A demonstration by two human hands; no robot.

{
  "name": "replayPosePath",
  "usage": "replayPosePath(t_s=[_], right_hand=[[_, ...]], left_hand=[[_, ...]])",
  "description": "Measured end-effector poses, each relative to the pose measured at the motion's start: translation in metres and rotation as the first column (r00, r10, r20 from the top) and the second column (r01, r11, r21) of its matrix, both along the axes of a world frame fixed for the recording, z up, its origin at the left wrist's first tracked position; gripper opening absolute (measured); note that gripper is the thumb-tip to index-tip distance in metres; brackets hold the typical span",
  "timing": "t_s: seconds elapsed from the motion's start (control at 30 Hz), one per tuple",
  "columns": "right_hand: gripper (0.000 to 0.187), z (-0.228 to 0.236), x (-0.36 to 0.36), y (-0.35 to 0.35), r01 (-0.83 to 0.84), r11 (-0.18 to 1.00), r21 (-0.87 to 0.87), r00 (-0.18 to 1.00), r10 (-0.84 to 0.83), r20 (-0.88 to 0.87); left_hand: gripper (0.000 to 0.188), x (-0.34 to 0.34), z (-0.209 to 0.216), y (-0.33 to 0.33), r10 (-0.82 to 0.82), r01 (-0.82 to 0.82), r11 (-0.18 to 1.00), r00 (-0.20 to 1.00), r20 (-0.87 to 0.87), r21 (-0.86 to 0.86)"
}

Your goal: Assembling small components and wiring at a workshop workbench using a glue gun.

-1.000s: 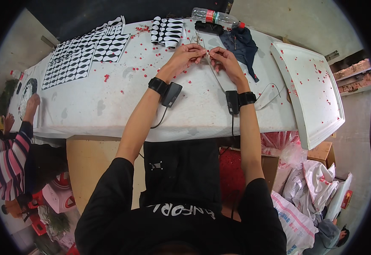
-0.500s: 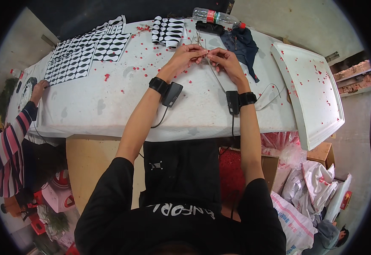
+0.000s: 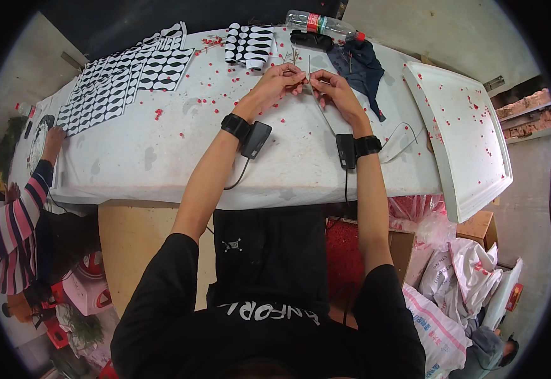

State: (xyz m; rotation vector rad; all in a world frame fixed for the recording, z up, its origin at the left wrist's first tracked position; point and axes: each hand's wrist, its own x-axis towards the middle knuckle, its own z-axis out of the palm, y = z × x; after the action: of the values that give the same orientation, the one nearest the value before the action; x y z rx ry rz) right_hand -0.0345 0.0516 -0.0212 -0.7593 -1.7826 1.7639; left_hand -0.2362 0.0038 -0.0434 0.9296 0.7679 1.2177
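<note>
Above the middle of the white-covered table, my left hand (image 3: 278,82) and my right hand (image 3: 337,91) meet with their fingertips nearly touching. A long thin wire-like stem (image 3: 323,116) passes up between them, its tip standing above the fingers. My right thumb and fingers pinch this stem. My left hand is closed in a pinch right beside it; whatever lies between those fingertips is too small to make out. Small brown twigs (image 3: 294,55) lie just beyond my left hand. Red berry-like beads (image 3: 215,112) are scattered around on the cover.
A dark cloth (image 3: 359,66), a black case (image 3: 311,41) and a plastic bottle (image 3: 319,24) lie at the back. A white tray (image 3: 455,145) with red beads stands right. Black-and-white patterned sheets (image 3: 105,88) lie left, near a co-worker's hand (image 3: 54,138).
The stem's tip now stands up above my fingertips, and its loose length has shifted slightly. My hands stay nearly in place. The co-worker's hand and a patterned sheet have moved slightly left.
</note>
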Motion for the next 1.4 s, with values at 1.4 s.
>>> replayPosePath(t_s=[1.4], right_hand=[[0.02,0.002,-0.003,-0.001,0.125,0.992,0.016,0.992,-0.125,0.017]], left_hand=[[0.024,0.002,0.006,-0.002,0.036,-0.036,0.999,0.999,-0.001,-0.031]])
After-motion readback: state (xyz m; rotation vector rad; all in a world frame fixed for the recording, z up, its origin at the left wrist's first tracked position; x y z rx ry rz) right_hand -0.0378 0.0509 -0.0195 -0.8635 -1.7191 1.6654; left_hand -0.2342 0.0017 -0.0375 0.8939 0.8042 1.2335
